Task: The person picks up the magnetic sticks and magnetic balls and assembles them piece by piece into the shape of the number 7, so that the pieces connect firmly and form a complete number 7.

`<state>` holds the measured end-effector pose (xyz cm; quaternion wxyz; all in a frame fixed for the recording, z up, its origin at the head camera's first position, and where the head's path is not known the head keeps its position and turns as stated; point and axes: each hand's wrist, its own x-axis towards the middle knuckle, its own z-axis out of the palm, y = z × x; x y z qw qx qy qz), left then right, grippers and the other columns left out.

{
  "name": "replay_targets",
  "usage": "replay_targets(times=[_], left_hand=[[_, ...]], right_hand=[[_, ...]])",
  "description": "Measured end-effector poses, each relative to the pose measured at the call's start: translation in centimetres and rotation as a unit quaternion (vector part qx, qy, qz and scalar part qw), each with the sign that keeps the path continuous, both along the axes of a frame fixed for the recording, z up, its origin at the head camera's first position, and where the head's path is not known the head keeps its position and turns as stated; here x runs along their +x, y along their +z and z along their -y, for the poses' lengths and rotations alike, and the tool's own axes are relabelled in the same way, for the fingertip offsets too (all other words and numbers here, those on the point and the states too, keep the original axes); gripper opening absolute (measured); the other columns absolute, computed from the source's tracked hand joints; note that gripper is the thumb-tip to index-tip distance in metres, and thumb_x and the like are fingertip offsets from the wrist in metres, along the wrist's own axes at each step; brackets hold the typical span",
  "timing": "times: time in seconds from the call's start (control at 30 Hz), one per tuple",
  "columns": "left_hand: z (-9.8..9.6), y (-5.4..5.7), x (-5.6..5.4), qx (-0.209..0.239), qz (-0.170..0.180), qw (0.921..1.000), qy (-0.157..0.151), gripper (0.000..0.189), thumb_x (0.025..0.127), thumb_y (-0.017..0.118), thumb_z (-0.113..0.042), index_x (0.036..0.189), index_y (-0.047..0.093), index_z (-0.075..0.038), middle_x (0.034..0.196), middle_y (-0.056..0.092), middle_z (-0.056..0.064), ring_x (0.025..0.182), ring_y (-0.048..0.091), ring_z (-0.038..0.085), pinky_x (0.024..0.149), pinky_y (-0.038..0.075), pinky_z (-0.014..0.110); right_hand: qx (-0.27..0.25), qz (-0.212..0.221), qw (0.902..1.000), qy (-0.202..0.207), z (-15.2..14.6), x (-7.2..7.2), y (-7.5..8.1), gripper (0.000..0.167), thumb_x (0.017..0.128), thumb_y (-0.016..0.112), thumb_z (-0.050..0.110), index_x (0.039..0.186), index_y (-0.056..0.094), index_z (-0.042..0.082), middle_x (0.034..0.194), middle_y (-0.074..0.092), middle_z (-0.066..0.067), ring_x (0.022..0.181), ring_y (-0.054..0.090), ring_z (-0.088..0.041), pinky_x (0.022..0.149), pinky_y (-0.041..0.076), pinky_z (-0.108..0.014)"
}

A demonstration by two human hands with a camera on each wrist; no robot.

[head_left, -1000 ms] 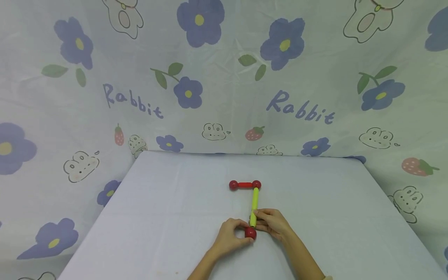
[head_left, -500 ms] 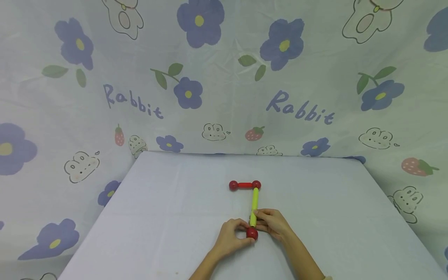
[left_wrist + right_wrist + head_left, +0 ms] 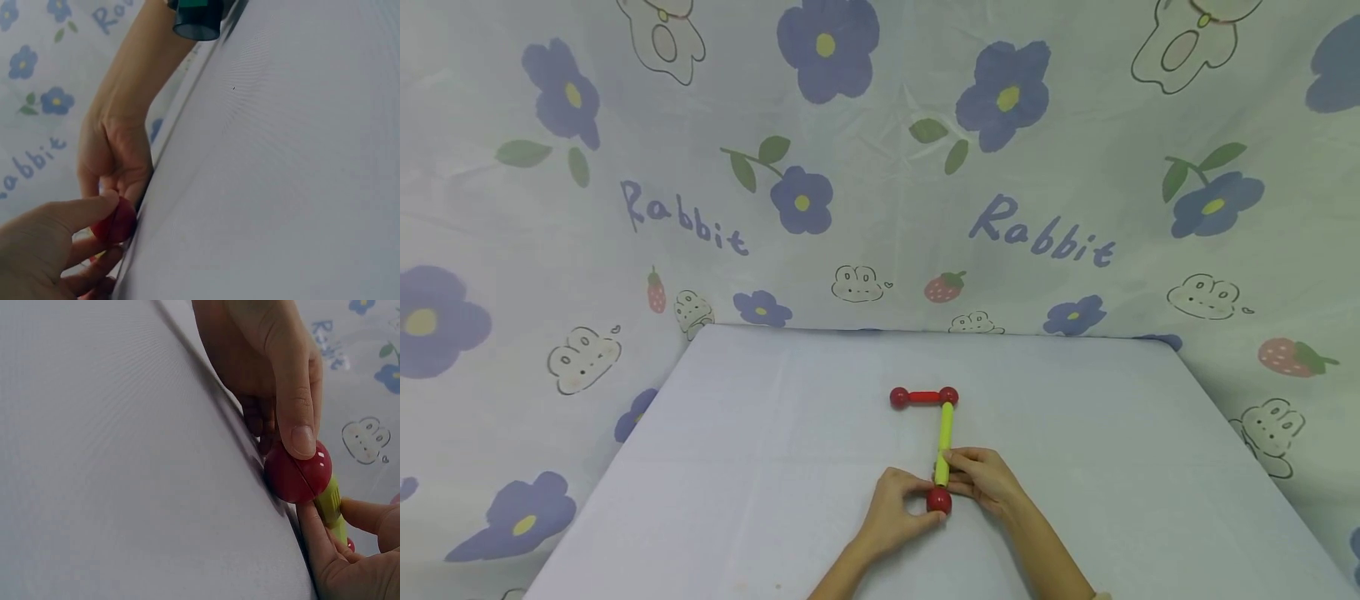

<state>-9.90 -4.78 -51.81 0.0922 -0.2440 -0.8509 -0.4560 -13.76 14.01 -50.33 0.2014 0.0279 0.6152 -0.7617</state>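
Note:
My left hand (image 3: 895, 510) pinches a red ball (image 3: 938, 500) between thumb and fingers, low over the white table. The ball sits at the near end of a yellow-green rod (image 3: 945, 437), which my right hand (image 3: 988, 481) pinches near that same end. In the right wrist view the left thumb lies on the ball (image 3: 297, 472), and the rod (image 3: 330, 503) runs on behind it. At its far end the rod meets a second red ball (image 3: 949, 397). From there a short red rod (image 3: 924, 397) reaches left to a third red ball (image 3: 899, 397).
The table (image 3: 760, 467) has a white cover. Behind it and at both sides hangs a pale curtain (image 3: 880, 167) printed with flowers and rabbits. A dark cylindrical device (image 3: 197, 22) shows on the right forearm in the left wrist view.
My left hand has brought the near red ball slightly right, up against the rod's end. The right hand and the far balls stay put.

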Motion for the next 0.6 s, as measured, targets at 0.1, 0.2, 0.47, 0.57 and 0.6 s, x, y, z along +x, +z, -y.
replay_targets(times=[0.1,0.2,0.47,0.57,0.6], left_hand=[[-0.1,-0.21,0.05,-0.004,-0.021,0.9998,0.004,0.033,0.068,0.082,-0.027,0.092,0.074,-0.006,0.085,0.068,-0.002,0.086,0.049,0.01,0.075,0.039,0.023],[-0.14,-0.44,0.05,-0.009,-0.037,0.9993,0.007,0.033,0.068,0.082,-0.029,0.091,0.074,-0.007,0.085,0.068,-0.003,0.086,0.048,0.01,0.075,0.039,0.023],[-0.27,-0.61,-0.02,-0.004,-0.074,0.9971,0.018,0.03,0.067,0.082,-0.028,0.086,0.073,-0.007,0.08,0.066,-0.001,0.084,0.047,0.009,0.074,0.039,0.022],[-0.26,-0.65,-0.04,-0.001,-0.081,0.9966,0.019,0.029,0.067,0.082,-0.028,0.085,0.073,-0.007,0.079,0.065,-0.001,0.084,0.047,0.01,0.073,0.038,0.022],[-0.25,-0.64,-0.04,-0.001,-0.082,0.9964,0.019,0.029,0.067,0.082,-0.028,0.085,0.073,-0.007,0.078,0.065,-0.001,0.083,0.047,0.01,0.073,0.038,0.022]], right_hand=[[0.001,0.001,1.0,-0.001,0.03,0.03,-0.05,0.047,0.093,0.059,0.018,0.119,0.047,-0.02,0.088,0.068,-0.011,0.081,0.069,-0.019,0.076,0.055,-0.033],[0.002,0.002,1.0,-0.004,0.08,0.02,-0.08,0.046,0.093,0.06,0.016,0.118,0.048,-0.02,0.088,0.068,-0.011,0.081,0.069,-0.019,0.075,0.055,-0.033],[0.008,-0.002,0.9999,-0.006,0.16,0.02,-0.02,0.047,0.092,0.061,0.012,0.12,0.044,-0.021,0.089,0.066,-0.009,0.081,0.068,-0.018,0.074,0.056,-0.032],[0.012,-0.003,0.9999,-0.01,0.27,0.01,-0.05,0.047,0.091,0.061,0.01,0.12,0.043,-0.022,0.088,0.066,-0.009,0.08,0.067,-0.018,0.073,0.056,-0.032],[0.014,-0.005,0.9998,-0.012,0.3,0.02,-0.04,0.047,0.09,0.062,0.01,0.12,0.043,-0.022,0.088,0.065,-0.01,0.08,0.067,-0.018,0.072,0.056,-0.032]])
